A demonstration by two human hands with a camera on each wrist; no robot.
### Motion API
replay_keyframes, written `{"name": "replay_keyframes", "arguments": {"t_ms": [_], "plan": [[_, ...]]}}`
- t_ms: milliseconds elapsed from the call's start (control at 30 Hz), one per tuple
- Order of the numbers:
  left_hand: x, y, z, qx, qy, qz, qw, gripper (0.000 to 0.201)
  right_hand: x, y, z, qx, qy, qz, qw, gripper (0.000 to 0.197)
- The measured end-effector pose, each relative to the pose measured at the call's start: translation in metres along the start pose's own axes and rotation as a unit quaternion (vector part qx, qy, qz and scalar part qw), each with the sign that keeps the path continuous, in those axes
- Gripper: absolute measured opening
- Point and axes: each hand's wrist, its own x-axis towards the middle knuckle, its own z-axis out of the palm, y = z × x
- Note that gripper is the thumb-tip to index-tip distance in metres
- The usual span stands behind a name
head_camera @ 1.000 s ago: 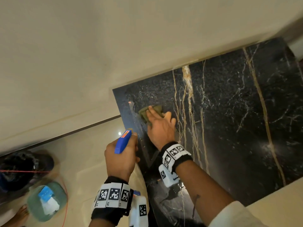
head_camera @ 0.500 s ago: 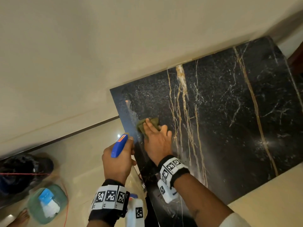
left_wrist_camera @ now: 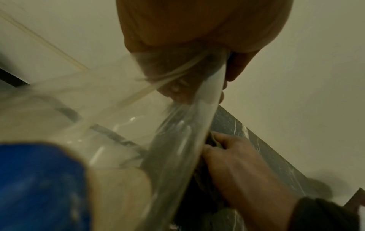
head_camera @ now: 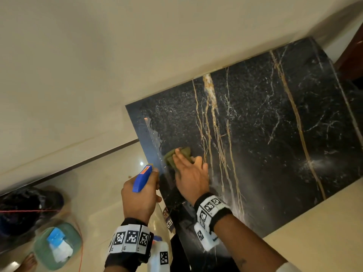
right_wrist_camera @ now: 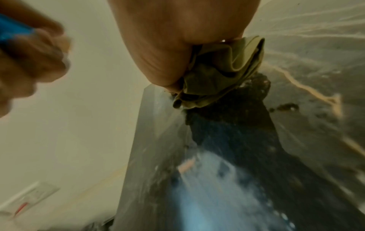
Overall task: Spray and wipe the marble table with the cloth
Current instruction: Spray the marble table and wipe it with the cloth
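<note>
The black marble table (head_camera: pixel 265 134) with gold and white veins fills the right of the head view. A crumpled olive cloth (head_camera: pixel 177 155) lies near its left edge, and my right hand (head_camera: pixel 188 173) presses flat on it with straight fingers. The right wrist view shows the cloth (right_wrist_camera: pixel 223 71) bunched under the palm on the wet marble (right_wrist_camera: pixel 227 156). Just off the table's left edge, my left hand (head_camera: pixel 140 193) grips a clear spray bottle with a blue trigger head (head_camera: pixel 142 178). The bottle's clear body (left_wrist_camera: pixel 177 148) runs through the left wrist view.
A cream wall (head_camera: pixel 98 55) borders the table's far side. On the tiled floor (head_camera: pixel 110 185) at lower left stand a green lidded container (head_camera: pixel 57 246) and a dark bag (head_camera: pixel 25 211) with a red cord. A wet streak (head_camera: pixel 155 138) runs along the table's left edge.
My right hand has drawn the cloth back toward me along the table's left edge. The left hand keeps the spray bottle beside the table, shifted slightly.
</note>
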Motion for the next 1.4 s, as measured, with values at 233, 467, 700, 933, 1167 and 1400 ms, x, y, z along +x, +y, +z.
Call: {"name": "replay_keyframes", "arguments": {"t_ms": [233,467,700,933,1167,1400], "plan": [[-0.004,0.005,0.004,-0.008,-0.02,0.011,1.0,0.038,0.012,0.051,-0.017,0.009,0.015,0.075,0.997,0.056],[-0.011,-0.003,0.004,0.0,-0.024,0.016,1.0,0.038,-0.031,0.006,0.005,0.004,-0.009,0.008,1.0,0.058],[-0.016,-0.011,0.007,0.012,-0.031,0.034,0.999,0.038,-0.009,0.047,-0.009,0.043,0.015,0.11,0.993,0.054],[-0.031,-0.026,0.005,0.015,-0.037,0.02,0.999,0.04,-0.062,0.009,0.006,0.023,-0.018,0.021,0.999,0.059],[-0.04,-0.039,-0.002,0.039,-0.049,0.015,0.998,0.04,-0.059,0.039,0.0,0.026,-0.006,0.069,0.997,0.056],[-0.054,-0.057,-0.009,0.035,-0.023,0.012,0.999,0.039,-0.098,0.01,0.015,0.031,-0.017,0.054,0.998,0.06]]}}
